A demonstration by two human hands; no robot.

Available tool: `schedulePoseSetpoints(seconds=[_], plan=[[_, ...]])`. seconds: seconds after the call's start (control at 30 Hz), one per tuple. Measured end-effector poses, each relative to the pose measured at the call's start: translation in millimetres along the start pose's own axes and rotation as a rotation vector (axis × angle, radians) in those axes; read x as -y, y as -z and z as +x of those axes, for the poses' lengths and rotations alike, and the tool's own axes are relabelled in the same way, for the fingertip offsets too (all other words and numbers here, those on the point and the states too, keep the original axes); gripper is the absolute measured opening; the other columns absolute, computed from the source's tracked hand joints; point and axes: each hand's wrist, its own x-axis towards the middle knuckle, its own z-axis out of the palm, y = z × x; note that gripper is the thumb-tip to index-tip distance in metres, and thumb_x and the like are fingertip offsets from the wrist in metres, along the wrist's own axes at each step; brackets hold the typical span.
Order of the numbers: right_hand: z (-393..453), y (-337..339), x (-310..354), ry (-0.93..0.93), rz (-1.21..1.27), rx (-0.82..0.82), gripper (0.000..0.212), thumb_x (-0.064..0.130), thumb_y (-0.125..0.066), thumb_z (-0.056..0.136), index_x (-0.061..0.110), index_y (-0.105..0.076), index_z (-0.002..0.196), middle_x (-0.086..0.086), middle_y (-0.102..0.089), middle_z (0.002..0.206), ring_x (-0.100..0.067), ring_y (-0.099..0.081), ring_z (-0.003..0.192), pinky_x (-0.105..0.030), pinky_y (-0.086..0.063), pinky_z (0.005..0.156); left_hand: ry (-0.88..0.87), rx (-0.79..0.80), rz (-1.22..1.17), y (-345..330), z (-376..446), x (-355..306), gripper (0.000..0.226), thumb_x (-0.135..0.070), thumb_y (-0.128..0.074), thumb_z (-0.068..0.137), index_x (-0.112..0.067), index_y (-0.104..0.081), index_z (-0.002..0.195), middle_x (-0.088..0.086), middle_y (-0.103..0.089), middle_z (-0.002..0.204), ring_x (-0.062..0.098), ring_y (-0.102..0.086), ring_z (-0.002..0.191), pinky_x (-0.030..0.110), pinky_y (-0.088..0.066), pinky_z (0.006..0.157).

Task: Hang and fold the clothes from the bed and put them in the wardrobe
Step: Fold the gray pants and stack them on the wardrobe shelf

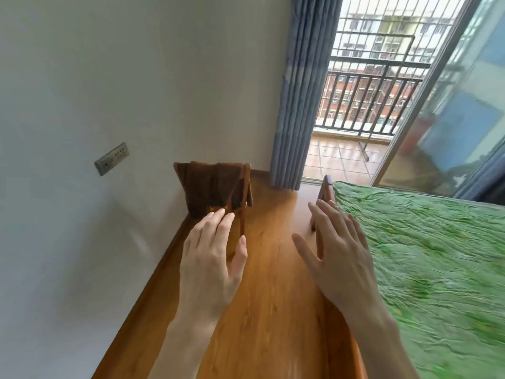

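bedroom, seen from head height looking down along a strip of glossy orange-brown wood-plank floor [262, 283] between a white wall and a bed.

left hand [209, 269]: palm down, held above the floor, fingers straight and loosely spread, thumb out to the side, holding nothing.

right hand [336, 258]: palm down, fingers straight and fanned apart, holding nothing, over the wooden edge of the bed.

bed [437, 269]: flat, covered by a crinkled green sheet with a wrinkled, mottled texture; reddish wooden frame [323, 195] along its near side.

wooden chair [241, 198]: beyond the left fingertips, against the wall, with a dark brown cloth [210, 184] draped over its back, hanging in soft folds.

wall socket plate [112, 158]: rectangular, grey, tilted in view.

blue-grey curtain [303, 99]: long vertical pleats.

balcony railing [363, 102]: dark metal bars beyond the open glass door, tiled floor below.

wardrobe: out of view.
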Motion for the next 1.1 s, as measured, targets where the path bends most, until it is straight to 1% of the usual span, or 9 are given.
schedulePoseSetpoints(seconds=[0.1,0.23,0.3,0.37,0.47,0.63,0.87,1.0,1.1], plan=[[37.1,-14.7,-0.6,-0.064,-0.020,-0.019,0.064,0.062,-0.046,0.103,0.024,-0.044,0.155,0.003,-0.043,0.161,-0.013,-0.032,0.151,-0.039,-0.024,0.126,-0.070,0.034,-0.027,-32.5,45.6,15.4,0.056,-0.056,-0.039,0.106,-0.022,-0.062,0.143,0.003,-0.060,0.149,0.026,-0.055,0.139,0.056,-0.051,0.109],[72.4,-31.1,-15.0,-0.144,-0.065,-0.050,0.068,0.065,-0.042,0.100,0.025,-0.043,0.156,0.005,-0.044,0.160,-0.013,-0.032,0.152,-0.043,-0.027,0.126,-0.125,0.072,-0.058,-72.9,96.2,23.0,0.054,-0.055,-0.043,0.104,-0.023,-0.062,0.142,0.002,-0.061,0.149,0.026,-0.056,0.138,0.054,-0.049,0.112],[87.1,-40.9,-25.9,-0.187,-0.077,-0.076,0.067,0.063,-0.044,0.101,0.024,-0.045,0.155,0.004,-0.047,0.158,-0.014,-0.035,0.151,-0.044,-0.029,0.125,-0.152,0.079,-0.081,-95.3,119.9,22.1,0.053,-0.054,-0.044,0.103,-0.022,-0.063,0.141,0.002,-0.061,0.148,0.027,-0.057,0.137,0.053,-0.047,0.113],[100.0,-50.6,-38.1,-0.235,-0.082,-0.082,0.064,0.061,-0.047,0.101,0.023,-0.046,0.154,0.005,-0.046,0.158,-0.014,-0.036,0.150,-0.044,-0.028,0.126,-0.177,0.097,-0.100,-119.5,140.1,19.9,0.053,-0.053,-0.046,0.102,-0.021,-0.063,0.141,0.003,-0.062,0.147,0.028,-0.058,0.136,0.053,-0.046,0.114],[122.2,-64.9,-62.4,-0.289,-0.095,-0.081,0.065,0.063,-0.045,0.100,0.025,-0.044,0.154,0.007,-0.044,0.159,-0.013,-0.034,0.151,-0.041,-0.023,0.128,-0.215,0.126,-0.124,-158.6,170.5,11.4,0.054,-0.052,-0.047,0.102,-0.020,-0.064,0.141,0.005,-0.062,0.147,0.030,-0.059,0.135,0.054,-0.045,0.113],[177.3,-92.1,-116.1,-0.361,-0.112,-0.112,0.066,0.063,-0.044,0.100,0.025,-0.042,0.154,0.005,-0.045,0.159,-0.015,-0.032,0.152,-0.041,-0.024,0.127,-0.273,0.183,-0.161,-232.7,227.5,-10.6,0.052,-0.050,-0.054,0.100,-0.022,-0.062,0.143,0.004,-0.061,0.148,0.030,-0.059,0.136,0.049,-0.036,0.114],[297.0,-131.5,-196.6,-0.353,-0.088,-0.136,0.065,0.062,-0.041,0.101,0.027,-0.041,0.156,0.005,-0.046,0.158,-0.015,-0.034,0.151,-0.038,-0.020,0.128,-0.351,0.158,-0.121,-327.2,349.4,-31.4,0.050,-0.048,-0.058,0.098,-0.021,-0.064,0.140,0.005,-0.063,0.145,0.031,-0.061,0.133,0.048,-0.034,0.113],[369.3,-159.5,-243.3,-0.323,-0.090,-0.122,0.064,0.061,-0.041,0.101,0.024,-0.046,0.153,0.004,-0.047,0.157,-0.015,-0.034,0.152,-0.039,-0.021,0.128,-0.319,0.149,-0.117,-380.6,414.3,-30.0,0.051,-0.050,-0.055,0.100,-0.022,-0.062,0.142,0.003,-0.061,0.148,0.028,-0.057,0.137,0.045,-0.035,0.115],[414.5,-181.9,-271.9,-0.315,-0.111,-0.072,0.065,0.061,-0.042,0.101,0.021,-0.046,0.153,0.001,-0.047,0.158,-0.017,-0.034,0.152,-0.043,-0.024,0.127,-0.302,0.162,-0.101,-413.2,453.5,-25.6,0.052,-0.052,-0.051,0.102,-0.022,-0.061,0.143,0.004,-0.059,0.150,0.028,-0.054,0.139,0.045,-0.036,0.117]])
